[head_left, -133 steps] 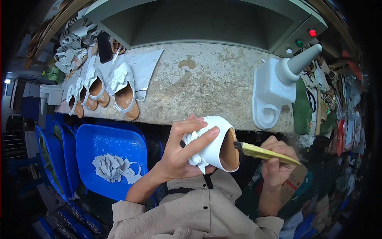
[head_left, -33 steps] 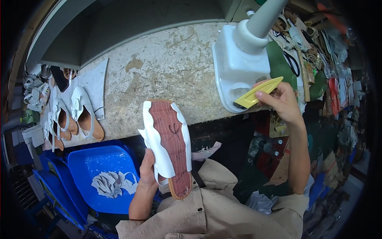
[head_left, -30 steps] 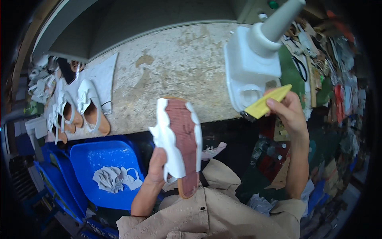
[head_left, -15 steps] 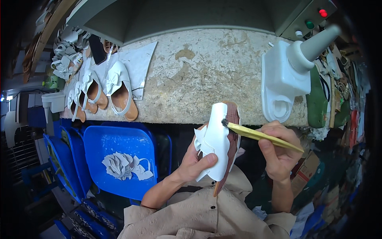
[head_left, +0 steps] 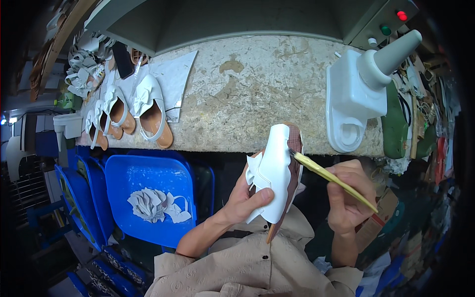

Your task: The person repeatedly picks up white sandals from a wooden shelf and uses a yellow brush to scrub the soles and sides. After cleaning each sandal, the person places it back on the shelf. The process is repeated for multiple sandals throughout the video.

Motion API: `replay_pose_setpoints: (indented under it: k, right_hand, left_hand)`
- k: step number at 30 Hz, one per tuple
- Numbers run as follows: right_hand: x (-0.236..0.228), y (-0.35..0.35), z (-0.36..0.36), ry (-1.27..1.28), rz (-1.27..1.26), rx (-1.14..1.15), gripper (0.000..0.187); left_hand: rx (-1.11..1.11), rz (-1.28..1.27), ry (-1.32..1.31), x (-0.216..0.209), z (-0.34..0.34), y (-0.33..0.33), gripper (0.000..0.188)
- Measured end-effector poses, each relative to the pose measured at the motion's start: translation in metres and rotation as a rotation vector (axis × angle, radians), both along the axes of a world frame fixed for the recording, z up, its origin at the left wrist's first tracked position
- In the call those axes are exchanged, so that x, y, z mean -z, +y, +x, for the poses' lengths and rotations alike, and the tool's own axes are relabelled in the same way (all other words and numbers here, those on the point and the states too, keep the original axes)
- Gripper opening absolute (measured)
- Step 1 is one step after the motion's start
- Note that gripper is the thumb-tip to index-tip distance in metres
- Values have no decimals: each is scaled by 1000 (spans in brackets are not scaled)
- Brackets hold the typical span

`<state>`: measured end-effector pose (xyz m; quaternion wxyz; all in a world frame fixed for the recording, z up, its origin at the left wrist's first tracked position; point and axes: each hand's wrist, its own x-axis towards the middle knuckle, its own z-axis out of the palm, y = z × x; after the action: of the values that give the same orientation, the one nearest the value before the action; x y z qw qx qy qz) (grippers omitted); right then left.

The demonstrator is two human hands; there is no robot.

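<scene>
My left hand (head_left: 250, 200) grips a white sandal (head_left: 275, 171) with a bow, tilted so its brown sole edge (head_left: 295, 148) turns to the right. The thumb presses on the white upper, while the other fingers are mostly hidden behind it. A brush (head_left: 336, 179) with a flat yellow handle is held in my right hand (head_left: 350, 195), fingers closed round the handle. Its dark bristles meet the seam between the white upper and the sole near the sandal's upper end.
Several finished-looking white sandals (head_left: 153, 116) stand at the bench's left. A white glue-pot-like dispenser (head_left: 354, 106) with a grey cone stands at the right. Below left, a blue stool (head_left: 148, 173) bears white strap pieces (head_left: 153, 204). A grey metal housing (head_left: 247, 20) rises behind the worn bench (head_left: 237, 99).
The sandal has shifted slightly right and turned a little. The brush has tilted more steeply, its tip moving right along the sandal's edge; my right hand has lowered slightly.
</scene>
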<state>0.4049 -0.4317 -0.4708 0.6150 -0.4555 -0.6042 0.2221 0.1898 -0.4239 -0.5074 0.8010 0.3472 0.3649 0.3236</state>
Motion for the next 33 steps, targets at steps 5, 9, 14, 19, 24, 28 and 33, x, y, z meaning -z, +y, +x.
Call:
replay_pose_setpoints:
  k: [5, 9, 14, 19, 24, 28, 33]
  right_hand:
    - [-3, -11, -4, 185, -9, -125, 18]
    - [4, -23, -12, 451, -409, 95, 29]
    - [3, -34, -30, 436, -437, 144, 27]
    - [2, -46, -14, 357, -538, 25, 23]
    - [0, -6, -8, 603, -614, -48, 25]
    - [-4, 15, -14, 631, -583, -54, 26]
    - [8, 1, -21, 680, -445, 111, 26]
  left_hand:
    - [11, -38, -55, 6, -6, -2, 86]
    - [-103, -53, 0, -6, 4, 0, 84]
    - [-79, -17, 20, 4, -3, -2, 77]
    - [-88, 2, -1, 12, -9, -3, 75]
    - [-31, -33, -62, 9, -9, -2, 77]
    - [26, 23, -52, 13, -14, -1, 82]
    - [7, 104, 8, 10, -9, 4, 86]
